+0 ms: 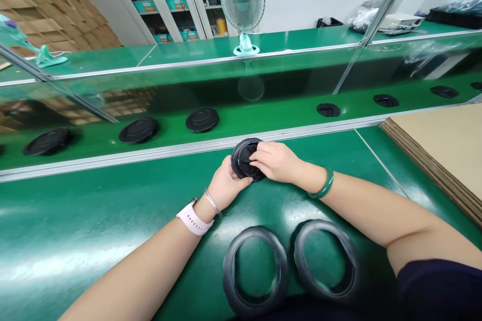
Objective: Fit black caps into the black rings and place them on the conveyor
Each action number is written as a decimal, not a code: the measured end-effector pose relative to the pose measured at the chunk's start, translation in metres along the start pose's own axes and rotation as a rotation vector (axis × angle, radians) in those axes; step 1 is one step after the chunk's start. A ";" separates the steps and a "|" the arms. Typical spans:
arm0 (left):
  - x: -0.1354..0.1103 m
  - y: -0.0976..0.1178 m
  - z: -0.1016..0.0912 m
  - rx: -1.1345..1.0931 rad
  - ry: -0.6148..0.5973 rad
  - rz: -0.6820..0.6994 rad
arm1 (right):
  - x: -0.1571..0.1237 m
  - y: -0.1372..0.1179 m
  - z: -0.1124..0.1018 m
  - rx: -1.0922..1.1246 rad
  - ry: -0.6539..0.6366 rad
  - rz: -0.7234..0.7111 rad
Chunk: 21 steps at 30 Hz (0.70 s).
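Observation:
A black round disc part (243, 153) is held up on edge over the green bench (94, 230), just in front of the metal rail. My left hand (226, 185) grips it from below and behind, fingers curled round its rim. My right hand (276, 160) rests on its face, fingertips pinched on a small piece at the disc's centre. Two black oval rings, one (256, 271) beside the other (326, 258), lie flat on the bench near my body.
Beyond the rail (150, 153) runs a green conveyor carrying several black discs, such as one (202, 119) ahead. A small fan (243, 2) stands on the far shelf. Stacked cardboard sheets (444, 150) lie at the right.

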State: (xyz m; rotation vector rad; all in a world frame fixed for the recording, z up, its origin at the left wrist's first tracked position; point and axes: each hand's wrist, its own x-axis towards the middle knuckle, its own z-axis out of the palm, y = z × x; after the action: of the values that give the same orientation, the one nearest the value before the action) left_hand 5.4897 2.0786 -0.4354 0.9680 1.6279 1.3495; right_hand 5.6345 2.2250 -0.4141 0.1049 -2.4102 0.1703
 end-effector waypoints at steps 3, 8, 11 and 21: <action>0.000 0.000 -0.001 0.014 0.010 -0.002 | -0.001 -0.002 0.002 0.010 -0.017 0.033; -0.001 0.000 -0.002 0.037 -0.007 0.004 | 0.000 -0.005 0.004 -0.019 -0.056 0.063; -0.001 0.001 -0.001 0.052 -0.011 0.000 | 0.000 -0.006 0.002 -0.029 -0.095 0.069; -0.001 0.001 -0.001 0.043 -0.005 0.014 | 0.003 -0.014 0.004 -0.119 -0.202 0.109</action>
State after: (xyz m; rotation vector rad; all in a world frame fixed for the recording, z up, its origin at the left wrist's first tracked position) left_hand 5.4893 2.0773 -0.4343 1.0090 1.6555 1.3251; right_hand 5.6318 2.2106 -0.4139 -0.0677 -2.6229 0.0690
